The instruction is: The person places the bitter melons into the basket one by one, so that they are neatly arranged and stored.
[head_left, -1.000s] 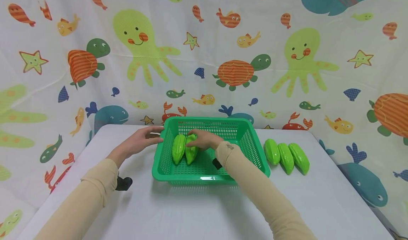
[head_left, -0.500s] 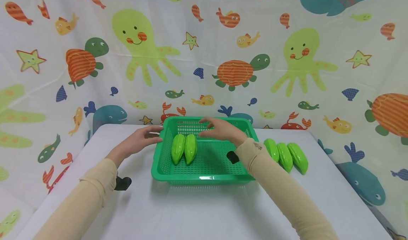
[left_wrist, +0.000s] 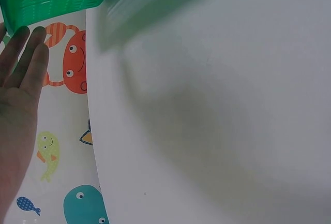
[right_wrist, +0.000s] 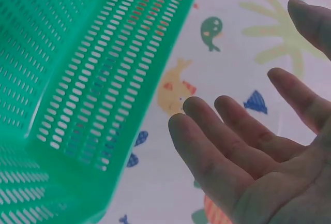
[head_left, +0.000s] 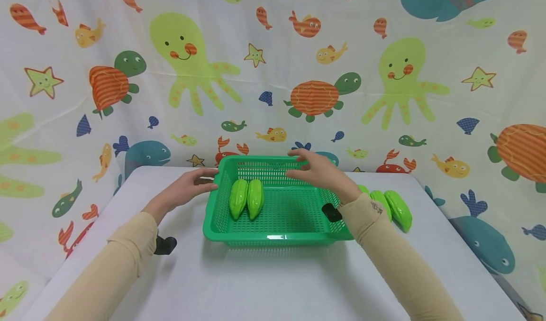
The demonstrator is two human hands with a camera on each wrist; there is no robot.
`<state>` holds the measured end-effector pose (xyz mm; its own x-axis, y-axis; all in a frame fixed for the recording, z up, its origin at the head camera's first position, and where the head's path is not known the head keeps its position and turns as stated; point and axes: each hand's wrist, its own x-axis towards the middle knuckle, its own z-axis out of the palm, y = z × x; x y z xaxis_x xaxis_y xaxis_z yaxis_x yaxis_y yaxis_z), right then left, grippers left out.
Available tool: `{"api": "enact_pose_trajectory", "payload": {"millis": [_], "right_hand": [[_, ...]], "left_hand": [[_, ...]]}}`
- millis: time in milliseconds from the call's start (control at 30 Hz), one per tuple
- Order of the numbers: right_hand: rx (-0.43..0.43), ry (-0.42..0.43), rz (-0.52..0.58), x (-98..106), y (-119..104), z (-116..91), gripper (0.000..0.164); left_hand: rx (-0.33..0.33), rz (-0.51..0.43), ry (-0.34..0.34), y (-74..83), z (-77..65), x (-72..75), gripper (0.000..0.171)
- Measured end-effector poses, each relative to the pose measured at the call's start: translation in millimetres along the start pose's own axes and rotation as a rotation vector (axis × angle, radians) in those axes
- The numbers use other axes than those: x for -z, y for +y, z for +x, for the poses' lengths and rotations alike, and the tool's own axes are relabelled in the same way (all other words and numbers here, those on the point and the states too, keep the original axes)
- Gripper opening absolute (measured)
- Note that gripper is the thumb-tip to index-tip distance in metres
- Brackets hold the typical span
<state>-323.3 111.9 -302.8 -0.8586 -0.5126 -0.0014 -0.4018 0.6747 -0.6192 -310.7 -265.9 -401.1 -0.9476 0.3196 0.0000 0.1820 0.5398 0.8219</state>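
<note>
A green plastic basket (head_left: pixel 247 237) with slotted walls stands on the white table. Two glossy green ridged toy fruits, resembling star fruit, lie side by side at its left end: one fruit (head_left: pixel 238 199) by the wall, the other fruit (head_left: pixel 255 199) just right of it. My left hand (head_left: pixel 181 191) has its fingertips at the basket's left rim; in the left wrist view its fingers (left_wrist: pixel 32 71) are extended near a basket corner. Over the basket's right part hovers my right hand (head_left: pixel 322 173), fingers apart and holding nothing; the right wrist view shows its bare palm (right_wrist: pixel 289 193) beside the basket.
Right of the basket, several more of these green fruits (head_left: pixel 399 211) lie on the table (head_left: pixel 264 283), partly covered by my right forearm. A cloth (head_left: pixel 264 22) printed with sea animals hangs behind the table and along its sides.
My right hand has let go of the right-hand fruit in the basket, risen and moved rightward. That fruit stays beside the other. My left hand has kept its place at the rim.
</note>
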Motion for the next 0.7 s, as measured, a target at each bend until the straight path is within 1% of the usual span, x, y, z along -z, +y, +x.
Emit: {"api": "enact_pose_trajectory", "payload": {"millis": [233, 533, 700], "right_hand": [[0.025, 0.043, -0.020, 7, 16, -16, 0.063], [-0.010, 0.090, -0.003, 21, 40, -41, 0.065], [-0.050, 0.110, 0.027, 30, 54, -56, 0.066]], "left_hand": [[0.001, -0.003, 0.003, -0.3, 0.6, -0.2, 0.067], [0.001, -0.001, 0.001, -1.0, -0.1, 0.2, 0.067], [-0.005, -0.005, -0.002, -0.4, 0.3, 0.1, 0.067]]}}
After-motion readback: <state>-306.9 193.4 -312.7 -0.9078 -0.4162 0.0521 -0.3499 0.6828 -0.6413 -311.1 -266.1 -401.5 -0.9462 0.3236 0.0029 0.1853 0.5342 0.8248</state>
